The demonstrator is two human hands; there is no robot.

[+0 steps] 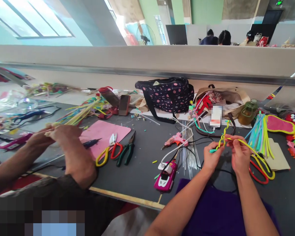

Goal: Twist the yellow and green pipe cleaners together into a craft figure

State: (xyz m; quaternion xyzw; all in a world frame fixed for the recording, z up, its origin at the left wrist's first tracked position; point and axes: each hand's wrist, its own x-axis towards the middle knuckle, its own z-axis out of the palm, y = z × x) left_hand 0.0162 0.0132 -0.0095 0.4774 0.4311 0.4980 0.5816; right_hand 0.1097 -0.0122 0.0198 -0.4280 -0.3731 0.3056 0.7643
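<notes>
Twisted like a thin rope, held aslant right of the frame's centre — yellow fuzzy stem (222, 139) with teal end (212, 151) — then running loose rightward.

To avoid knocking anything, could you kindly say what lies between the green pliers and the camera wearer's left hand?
The head view shows a pink glue gun, thin rods and cords between them.

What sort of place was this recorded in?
Probably a handicraft workshop: a pink glue gun and green-handled pliers lie on the dark worktable, and a twisted yellow strand, apparently fuzzy craft stem, is being held.
</notes>
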